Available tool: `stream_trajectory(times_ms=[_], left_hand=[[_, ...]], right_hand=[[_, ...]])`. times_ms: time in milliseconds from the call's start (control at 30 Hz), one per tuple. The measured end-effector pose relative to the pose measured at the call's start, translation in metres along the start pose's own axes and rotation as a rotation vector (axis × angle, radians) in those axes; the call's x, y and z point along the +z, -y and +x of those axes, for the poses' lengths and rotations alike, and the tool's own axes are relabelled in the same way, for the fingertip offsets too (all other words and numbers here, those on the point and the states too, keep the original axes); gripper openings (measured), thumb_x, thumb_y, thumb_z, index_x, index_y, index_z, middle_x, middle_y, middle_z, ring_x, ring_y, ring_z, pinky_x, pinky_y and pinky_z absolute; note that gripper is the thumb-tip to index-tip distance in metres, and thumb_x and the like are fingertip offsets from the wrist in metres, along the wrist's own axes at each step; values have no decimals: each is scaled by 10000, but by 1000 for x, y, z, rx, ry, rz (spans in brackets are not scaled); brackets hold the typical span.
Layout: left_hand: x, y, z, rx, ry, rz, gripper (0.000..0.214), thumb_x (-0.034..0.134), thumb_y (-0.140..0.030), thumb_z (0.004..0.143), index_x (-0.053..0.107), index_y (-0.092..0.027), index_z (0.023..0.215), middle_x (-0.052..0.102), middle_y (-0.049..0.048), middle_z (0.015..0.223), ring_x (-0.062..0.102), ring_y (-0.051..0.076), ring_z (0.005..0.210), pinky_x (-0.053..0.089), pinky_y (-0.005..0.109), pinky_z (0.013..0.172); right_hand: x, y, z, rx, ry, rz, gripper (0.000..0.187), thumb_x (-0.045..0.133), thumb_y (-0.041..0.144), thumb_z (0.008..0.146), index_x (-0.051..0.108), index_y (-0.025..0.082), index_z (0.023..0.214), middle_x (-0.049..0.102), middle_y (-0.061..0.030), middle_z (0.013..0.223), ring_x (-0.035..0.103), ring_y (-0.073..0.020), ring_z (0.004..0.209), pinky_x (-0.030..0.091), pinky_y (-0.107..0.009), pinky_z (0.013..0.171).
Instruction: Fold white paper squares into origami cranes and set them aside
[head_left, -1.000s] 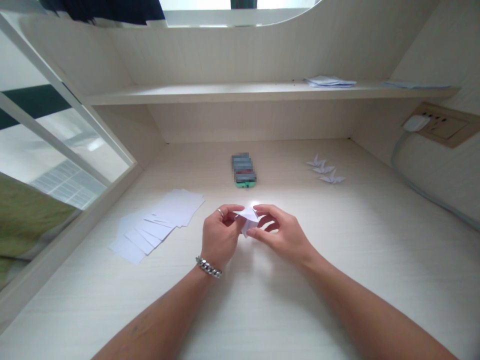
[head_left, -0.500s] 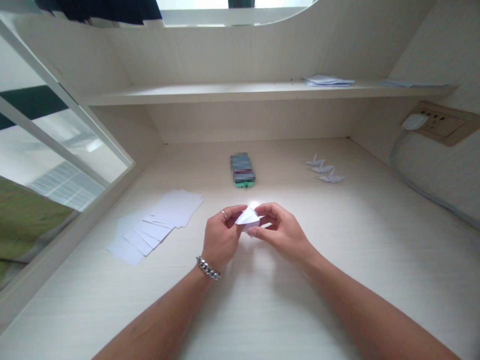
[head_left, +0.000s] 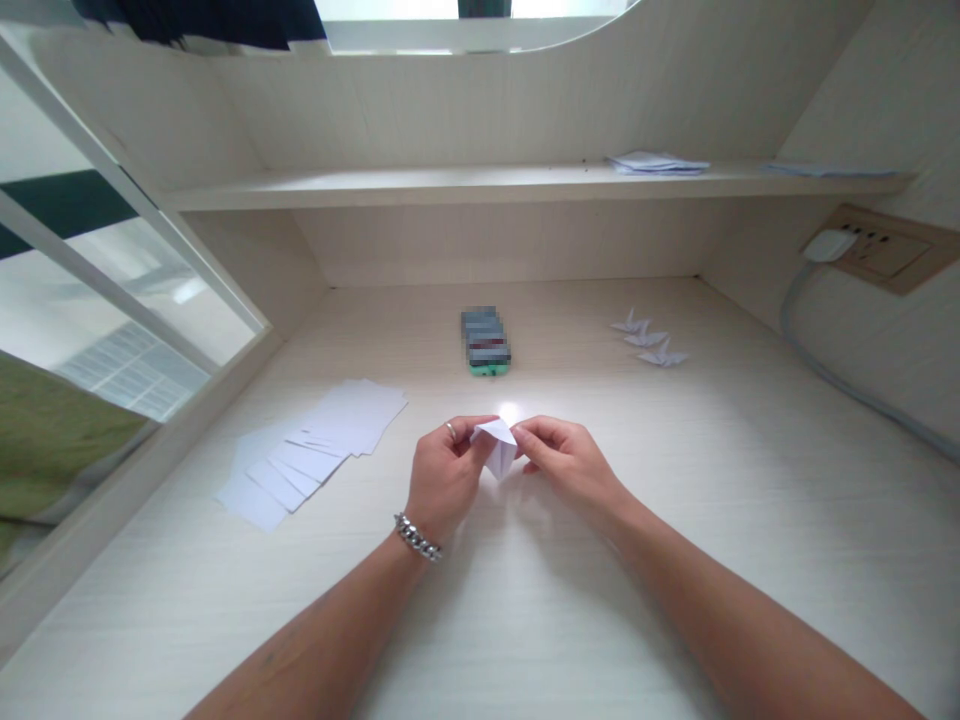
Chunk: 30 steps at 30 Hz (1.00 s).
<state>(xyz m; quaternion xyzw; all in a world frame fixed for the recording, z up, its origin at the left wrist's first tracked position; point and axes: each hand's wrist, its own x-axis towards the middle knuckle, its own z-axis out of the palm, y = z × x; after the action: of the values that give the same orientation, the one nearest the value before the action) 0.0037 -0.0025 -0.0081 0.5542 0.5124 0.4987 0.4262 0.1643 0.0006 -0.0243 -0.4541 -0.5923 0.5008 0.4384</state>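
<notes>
A small piece of folded white paper is held up between my two hands over the desk. My left hand, with a ring and a chain bracelet, pinches its left side between thumb and fingers. On the other side, the thumb and fingertips of my right hand close on the paper's right corner. Part of the paper is hidden behind my left thumb. Farther back on the right stand several small folded paper cranes in a close group.
Loose white paper sheets lie fanned out on the left. A phone-like object, blurred, rests at the back centre. Papers lie on the shelf. A charger with a cable is plugged into the right wall.
The paper's upper flap has tilted and the lower folds show more. My right thumb and fingers have drawn together at its right corner. My left hand has barely moved.
</notes>
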Motion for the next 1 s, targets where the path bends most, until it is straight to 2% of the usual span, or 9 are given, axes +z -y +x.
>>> stream_trajectory(times_ms=[167, 300, 433, 567, 667, 800, 1000], left_hand=[[-1, 4, -1, 12, 48, -42, 322, 736, -383, 739, 724, -120, 924, 756, 79, 822, 688, 185, 716, 528, 240, 616], [-1, 6, 0, 29, 81, -57, 400, 743, -399, 728, 718, -147, 1038, 757, 88, 919, 691, 194, 768, 530, 247, 648], [-1, 5, 0, 53, 99, -57, 332, 729, -378, 750, 739, -153, 992, 758, 89, 934, 687, 187, 782, 530, 246, 671], [-1, 6, 0, 55, 117, -46, 297, 731, -363, 751, 746, -151, 958, 759, 92, 933, 688, 190, 774, 534, 255, 662], [-2, 8, 1, 56, 130, -39, 322, 735, -373, 746, 745, -146, 974, 757, 104, 962, 693, 203, 807, 541, 268, 687], [-3, 9, 2, 51, 166, -36, 346, 730, -398, 746, 745, -139, 976, 755, 116, 978, 699, 226, 837, 551, 290, 705], [-3, 5, 2, 18, 188, -49, 383, 730, -434, 739, 742, -129, 971, 755, 121, 976, 703, 236, 848, 553, 295, 717]], right_hand=[[0, 0, 0, -27, 10, 6, 275, 602, 427, 855, 691, 167, 842, 662, -38, 773, 616, -165, 730, 506, -253, 604], [-2, -1, 0, -65, 5, -9, 250, 617, 410, 852, 701, 176, 887, 676, -40, 810, 615, -166, 742, 506, -262, 625], [-3, 2, -2, -124, -72, -57, 217, 672, 384, 815, 715, 191, 905, 697, -57, 907, 629, -179, 804, 507, -273, 667], [-4, 7, -4, -209, -161, -136, 186, 702, 343, 795, 749, 213, 920, 695, -65, 908, 613, -173, 758, 489, -284, 650], [-5, 7, -4, -212, -103, -70, 153, 709, 304, 790, 767, 224, 906, 710, -61, 874, 636, -184, 778, 492, -300, 685], [-8, 3, -1, -148, -19, 41, 166, 724, 309, 773, 772, 219, 903, 735, -59, 878, 667, -198, 815, 509, -316, 725], [-10, 3, 1, -73, 18, 133, 231, 779, 330, 704, 775, 210, 902, 748, -67, 907, 676, -203, 801, 529, -340, 739]])
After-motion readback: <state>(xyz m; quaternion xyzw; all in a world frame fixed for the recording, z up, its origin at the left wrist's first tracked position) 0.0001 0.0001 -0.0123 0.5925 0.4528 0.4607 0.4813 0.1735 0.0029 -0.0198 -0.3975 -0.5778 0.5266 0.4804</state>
